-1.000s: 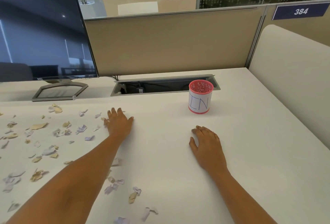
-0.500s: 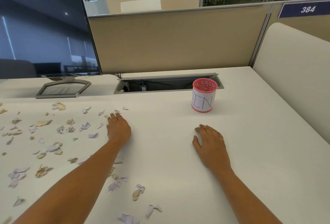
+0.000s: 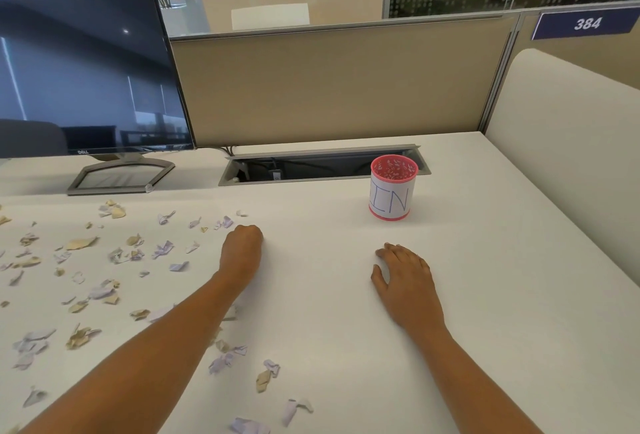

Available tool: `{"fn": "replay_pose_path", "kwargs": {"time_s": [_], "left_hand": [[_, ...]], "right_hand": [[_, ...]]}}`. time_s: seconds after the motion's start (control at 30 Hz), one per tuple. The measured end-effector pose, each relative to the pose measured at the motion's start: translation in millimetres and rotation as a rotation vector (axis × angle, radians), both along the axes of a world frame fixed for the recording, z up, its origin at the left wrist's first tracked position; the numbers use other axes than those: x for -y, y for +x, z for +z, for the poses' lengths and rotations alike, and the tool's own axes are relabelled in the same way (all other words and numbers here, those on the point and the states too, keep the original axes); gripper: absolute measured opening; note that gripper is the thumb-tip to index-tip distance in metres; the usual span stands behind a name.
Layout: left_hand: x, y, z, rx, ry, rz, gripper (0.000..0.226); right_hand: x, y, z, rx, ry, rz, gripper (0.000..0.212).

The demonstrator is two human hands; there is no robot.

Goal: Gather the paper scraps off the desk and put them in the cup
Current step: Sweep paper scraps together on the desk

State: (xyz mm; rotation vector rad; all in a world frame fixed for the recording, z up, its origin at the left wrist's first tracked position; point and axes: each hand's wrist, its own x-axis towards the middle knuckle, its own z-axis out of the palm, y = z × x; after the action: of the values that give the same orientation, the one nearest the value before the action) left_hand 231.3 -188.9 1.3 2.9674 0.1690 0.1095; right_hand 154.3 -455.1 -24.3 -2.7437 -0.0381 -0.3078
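Note:
Many torn paper scraps (image 3: 162,249), white, lilac and tan, lie scattered over the left half of the white desk (image 3: 519,295). More paper scraps (image 3: 265,380) sit near the front edge. A pink mesh cup (image 3: 393,187) with a white label reading "IN" stands upright at the back right. My left hand (image 3: 241,249) rests on the desk at the right edge of the scrap field, fingers curled under into a fist. No paper shows in it. My right hand (image 3: 405,277) lies flat on the bare desk, fingers apart, in front of the cup.
A dark monitor (image 3: 86,73) on a grey stand (image 3: 121,175) stands at the back left. An open cable trough (image 3: 311,167) runs along the back, just behind the cup. A beige partition (image 3: 329,87) and a white side panel (image 3: 571,156) close off the back and right.
My left hand was flat with fingers spread beside the scraps; its fingers have curled into a fist. My right hand has stayed flat in place.

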Motion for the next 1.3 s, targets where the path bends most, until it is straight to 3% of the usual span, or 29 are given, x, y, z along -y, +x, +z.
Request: {"fn": "replay_pose_path", "kwargs": {"time_s": [0.37,0.53,0.63,0.73,1.0,1.3], "left_hand": [[88.0,42.6,56.6,0.093,-0.221,-0.130,0.021],[144.8,54.0,103.1,0.184,-0.112,-0.321,0.023],[173.9,63.1,119.2,0.243,-0.141,-0.407,0.021],[195.9,71.2,120.6,0.211,-0.195,-0.462,0.022],[218.0,79.2,111.3,0.043,-0.113,-0.497,0.032],[204.7,74.5,100.7,0.155,-0.184,-0.479,0.031]], "right_hand": [[-0.8,0.3,-0.5,0.017,0.024,0.001,0.037],[-1.2,0.0,1.5,0.038,0.050,0.005,0.035],[-1.3,0.3,1.2,0.042,0.046,0.009,0.034],[-2.5,-0.4,1.7,0.076,0.057,-0.001,0.032],[-1.9,-1.5,2.3,0.094,0.068,0.003,0.030],[-2.5,-1.4,2.2,0.103,0.071,0.001,0.030]]}}
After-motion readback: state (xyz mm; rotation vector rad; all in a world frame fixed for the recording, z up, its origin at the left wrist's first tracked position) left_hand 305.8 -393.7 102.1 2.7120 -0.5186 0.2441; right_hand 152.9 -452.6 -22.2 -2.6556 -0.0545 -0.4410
